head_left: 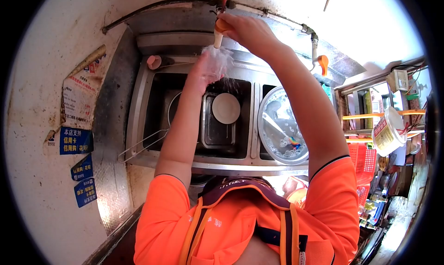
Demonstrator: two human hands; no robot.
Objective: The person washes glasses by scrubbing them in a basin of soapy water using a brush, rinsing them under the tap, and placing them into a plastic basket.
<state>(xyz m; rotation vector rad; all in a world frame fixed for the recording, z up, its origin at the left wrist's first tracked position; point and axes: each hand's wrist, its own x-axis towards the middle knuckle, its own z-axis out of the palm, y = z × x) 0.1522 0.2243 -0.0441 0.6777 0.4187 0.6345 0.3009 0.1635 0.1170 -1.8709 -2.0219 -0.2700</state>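
My right hand (247, 32) reaches to the back wall, its fingers closed round the orange tap handle (223, 26). Water runs from the pale tap spout (218, 39) onto my left hand (201, 75), held just below it over the sink (155, 96). Clear, whitish splashing covers the left fingers; I cannot make out whether a see-through thing is in them. Below, a round white dish (226, 108) lies in a rectangular metal pan (210, 142) in the left basin. A wire-handled strainer (147, 142) is partly hidden by my left forearm.
At right, a large metal bowl (262, 142) holds soapy water and a white-handled brush (275, 124). A pink cup-like thing (154, 62) sits on the back left ledge. A second orange tap handle (323, 65), a hanging white tub (388, 133) and red baskets (360, 163) are further right.
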